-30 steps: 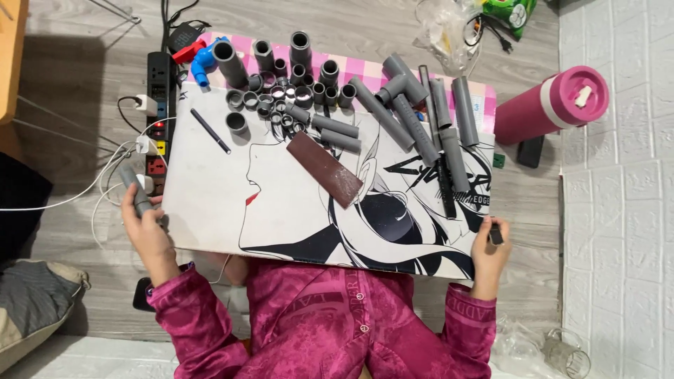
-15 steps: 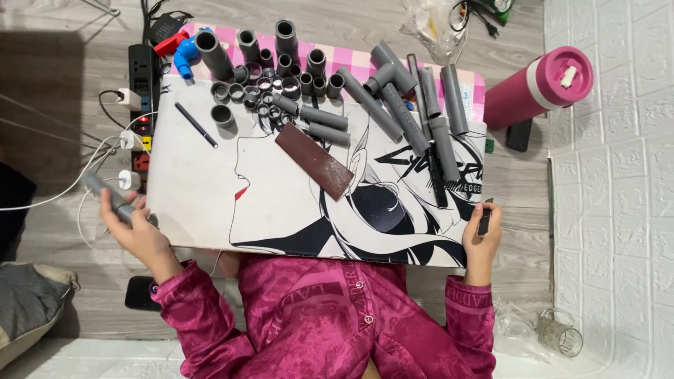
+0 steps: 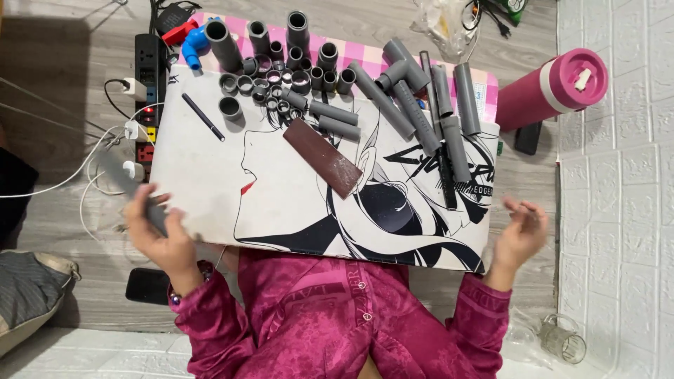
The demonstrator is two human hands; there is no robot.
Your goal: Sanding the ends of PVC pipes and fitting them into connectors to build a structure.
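Two hands off the bench: left hand (image 3: 158, 235) is wrapped around a blurred grey pipe (image 3: 130, 189) just off the bench's (image 3: 210, 182) left edge, right hand (image 3: 519, 235) spread and empty by the right edge — steady the pipe's free end.

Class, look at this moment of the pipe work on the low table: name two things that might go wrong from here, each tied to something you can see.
1. The left hand holds a grey pipe out beyond the table's edge, above a power strip and white cables; it might snag or knock them.
2. Short pipe rings and long pipes crowd the tabletop; a nudge might roll some off.
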